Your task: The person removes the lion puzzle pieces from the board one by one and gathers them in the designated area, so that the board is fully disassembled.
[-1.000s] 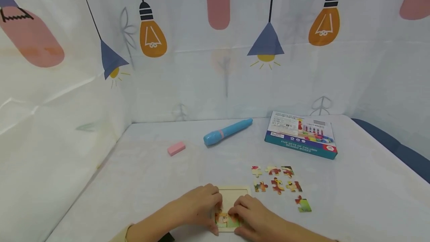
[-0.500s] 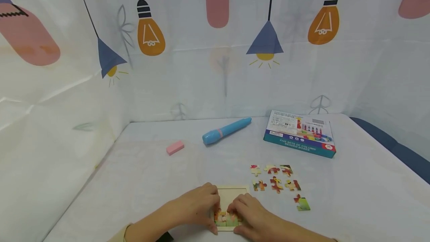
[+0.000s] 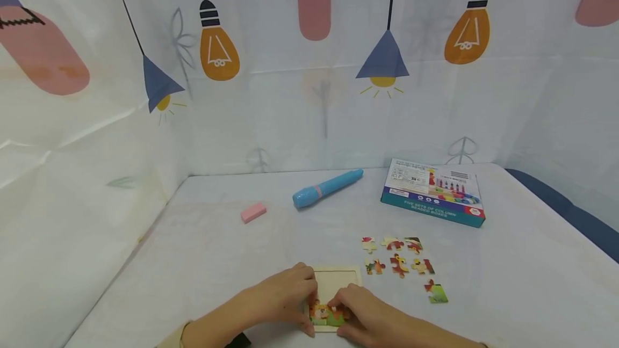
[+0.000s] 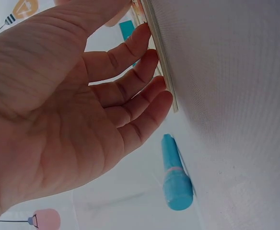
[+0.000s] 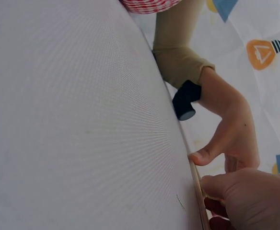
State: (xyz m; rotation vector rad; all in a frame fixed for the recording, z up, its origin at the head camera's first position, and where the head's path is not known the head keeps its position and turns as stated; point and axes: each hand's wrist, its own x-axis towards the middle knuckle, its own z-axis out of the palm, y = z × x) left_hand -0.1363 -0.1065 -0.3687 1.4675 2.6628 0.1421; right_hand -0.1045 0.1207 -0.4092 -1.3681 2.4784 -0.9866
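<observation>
A small pale wooden puzzle tray point(image 3: 337, 281) lies on the table in front of the person. Joined jigsaw pieces point(image 3: 321, 314) with an orange animal and green ground fill its lower part. The left hand point(image 3: 285, 297) holds the tray's left side, thumb at the lower corner; in the left wrist view its bent fingers point(image 4: 145, 110) touch the tray edge. The right hand point(image 3: 369, 313) has bent fingers on a jigsaw piece at the lower right, its thumb near the front rim. That piece is mostly hidden under the fingers.
Several loose jigsaw pieces point(image 3: 399, 266) lie right of the tray. Farther back are a pink block point(image 3: 253, 212), a blue microphone-shaped toy point(image 3: 326, 188) and a flat boxed toy set point(image 3: 433, 193). A patterned white curtain point(image 3: 280, 122) stands behind the table.
The right hand's fingers shift slightly over the lower-right pieces, and more of the orange and green picture shows beside them. The left hand stays on the tray's left side.
</observation>
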